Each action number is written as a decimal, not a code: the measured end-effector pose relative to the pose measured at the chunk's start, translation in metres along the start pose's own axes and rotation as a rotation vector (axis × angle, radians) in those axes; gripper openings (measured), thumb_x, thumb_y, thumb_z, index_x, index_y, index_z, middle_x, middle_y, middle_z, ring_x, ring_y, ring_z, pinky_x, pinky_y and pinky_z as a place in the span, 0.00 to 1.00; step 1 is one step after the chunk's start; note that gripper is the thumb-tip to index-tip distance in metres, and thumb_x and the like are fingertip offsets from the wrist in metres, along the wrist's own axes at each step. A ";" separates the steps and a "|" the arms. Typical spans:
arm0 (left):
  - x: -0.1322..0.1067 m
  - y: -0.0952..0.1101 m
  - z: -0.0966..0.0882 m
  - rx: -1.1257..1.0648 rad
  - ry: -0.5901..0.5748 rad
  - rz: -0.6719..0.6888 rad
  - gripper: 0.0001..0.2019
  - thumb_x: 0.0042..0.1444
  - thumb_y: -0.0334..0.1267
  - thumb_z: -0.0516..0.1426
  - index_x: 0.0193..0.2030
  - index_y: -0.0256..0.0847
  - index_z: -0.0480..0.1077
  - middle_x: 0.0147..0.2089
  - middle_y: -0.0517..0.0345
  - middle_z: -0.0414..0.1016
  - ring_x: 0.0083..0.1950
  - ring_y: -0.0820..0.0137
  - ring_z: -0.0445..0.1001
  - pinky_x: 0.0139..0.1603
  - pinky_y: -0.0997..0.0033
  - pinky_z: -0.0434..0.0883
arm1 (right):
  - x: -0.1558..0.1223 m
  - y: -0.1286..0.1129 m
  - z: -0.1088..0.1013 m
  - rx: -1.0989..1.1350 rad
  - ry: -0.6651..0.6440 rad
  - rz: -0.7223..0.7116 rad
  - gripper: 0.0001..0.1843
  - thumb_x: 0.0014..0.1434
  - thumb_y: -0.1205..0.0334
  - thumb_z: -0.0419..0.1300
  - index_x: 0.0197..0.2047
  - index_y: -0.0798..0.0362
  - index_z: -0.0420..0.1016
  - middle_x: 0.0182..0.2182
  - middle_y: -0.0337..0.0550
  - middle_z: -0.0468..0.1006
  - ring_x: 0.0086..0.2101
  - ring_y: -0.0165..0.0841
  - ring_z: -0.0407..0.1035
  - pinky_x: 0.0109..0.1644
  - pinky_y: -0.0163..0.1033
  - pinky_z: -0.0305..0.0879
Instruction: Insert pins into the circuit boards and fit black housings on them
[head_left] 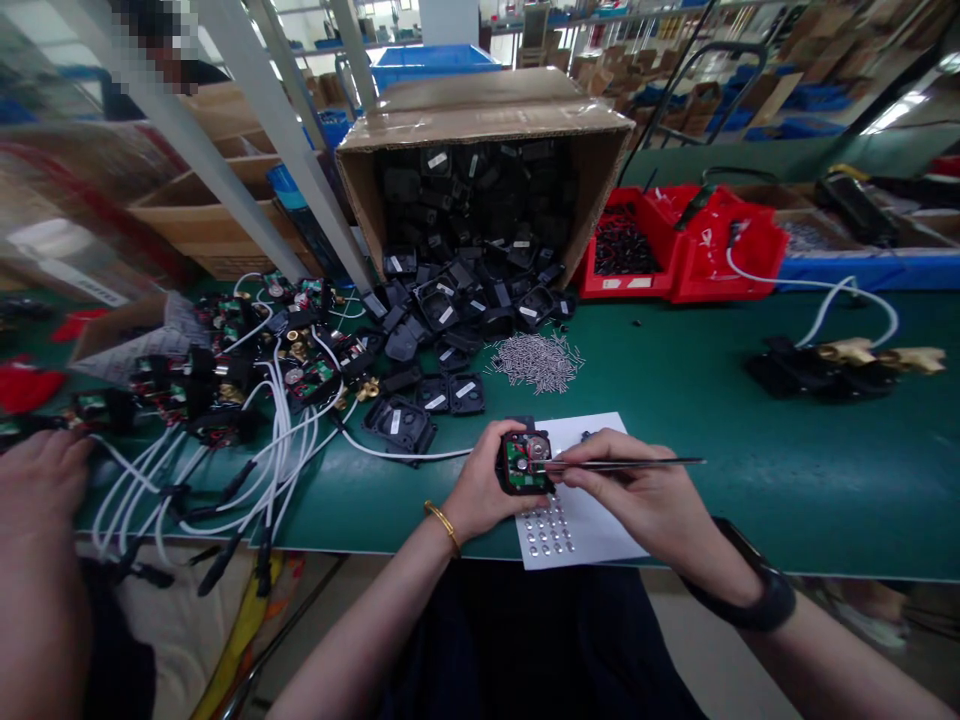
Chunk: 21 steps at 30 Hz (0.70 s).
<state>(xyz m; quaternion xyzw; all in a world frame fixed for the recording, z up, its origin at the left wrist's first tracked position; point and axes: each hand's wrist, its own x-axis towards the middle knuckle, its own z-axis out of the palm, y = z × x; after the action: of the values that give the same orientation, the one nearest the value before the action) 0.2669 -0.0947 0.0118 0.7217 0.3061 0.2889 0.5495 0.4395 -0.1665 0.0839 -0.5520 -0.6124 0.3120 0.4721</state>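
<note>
My left hand [484,480] is wrapped round a small black housing with a green circuit board [517,465] inside, its open face turned up. A white cable [409,456] runs from it to the left. My right hand [637,490] pinches thin metal tweezers [645,463], whose tips reach over the board. Whether the tips grip anything is too small to tell. Under both hands lies a white sheet [592,540] with rows of small round silver pieces [547,530] on it.
A tipped cardboard box [487,110] spills black plastic housings [442,305]. Nearby lie a pile of small metal pins or screws [536,360], red bins [682,250], cabled assemblies [225,390] and brass-fitted parts [840,365]. Another person's hand [41,480] rests at the left.
</note>
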 end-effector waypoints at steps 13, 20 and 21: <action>0.000 0.001 -0.001 0.021 -0.003 0.017 0.39 0.35 0.40 0.70 0.53 0.41 0.55 0.54 0.51 0.62 0.54 0.60 0.65 0.57 0.60 0.62 | 0.009 -0.001 -0.002 -0.026 -0.069 0.006 0.05 0.57 0.62 0.61 0.34 0.55 0.75 0.29 0.43 0.75 0.31 0.34 0.71 0.33 0.36 0.69; 0.000 0.003 -0.001 0.026 -0.003 0.016 0.38 0.36 0.39 0.70 0.53 0.41 0.56 0.53 0.51 0.62 0.54 0.60 0.65 0.57 0.59 0.62 | 0.013 -0.002 -0.003 -0.080 -0.101 -0.023 0.06 0.58 0.61 0.60 0.33 0.54 0.76 0.29 0.42 0.75 0.30 0.33 0.70 0.33 0.35 0.68; 0.000 0.003 0.000 0.027 -0.003 0.018 0.38 0.36 0.39 0.70 0.53 0.41 0.56 0.53 0.51 0.63 0.54 0.60 0.65 0.56 0.59 0.62 | 0.012 -0.002 -0.002 -0.092 -0.101 -0.028 0.06 0.58 0.61 0.60 0.33 0.54 0.75 0.29 0.41 0.75 0.30 0.33 0.70 0.32 0.35 0.67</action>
<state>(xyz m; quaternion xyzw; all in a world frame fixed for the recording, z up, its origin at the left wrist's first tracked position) 0.2668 -0.0951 0.0146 0.7324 0.3025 0.2886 0.5374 0.4412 -0.1551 0.0890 -0.5481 -0.6568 0.3043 0.4190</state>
